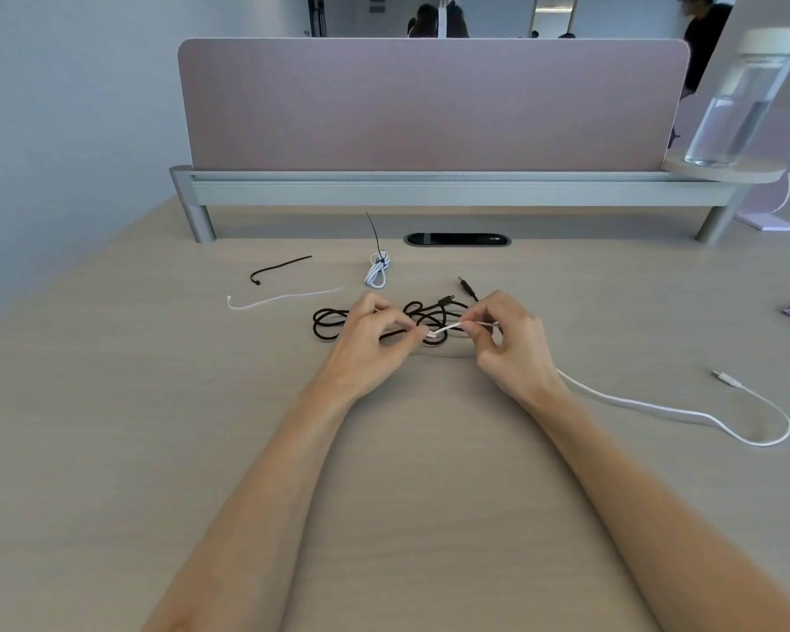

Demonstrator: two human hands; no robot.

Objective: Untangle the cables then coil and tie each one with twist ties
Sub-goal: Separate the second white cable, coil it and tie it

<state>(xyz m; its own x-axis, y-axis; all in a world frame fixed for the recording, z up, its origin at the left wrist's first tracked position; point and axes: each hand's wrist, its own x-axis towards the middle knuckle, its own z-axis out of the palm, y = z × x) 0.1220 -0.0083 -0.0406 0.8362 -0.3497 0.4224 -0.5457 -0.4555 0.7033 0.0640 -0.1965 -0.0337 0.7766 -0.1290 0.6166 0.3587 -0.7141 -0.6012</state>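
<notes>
White cable (657, 409): end pinched by fingertips of left hand (375, 342) and right hand (514, 346), rest trailing right across desk (429, 449). Black cable (425, 316) tangled just behind both hands.

Wooden desk (110, 403), black cable (315, 326) lying tangled, white cable (657, 409) trailing right, tied white coil (377, 275) behind, black tie (279, 268), white tie (283, 297) resting left.

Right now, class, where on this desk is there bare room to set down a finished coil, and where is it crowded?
Bare desk lies near-left, below the white tie; between the forearms; and far right, between the grommet and the white cable. Crowded: the black cable tangle at the left hand and right hand, with the tied coil and black tie behind.
</notes>
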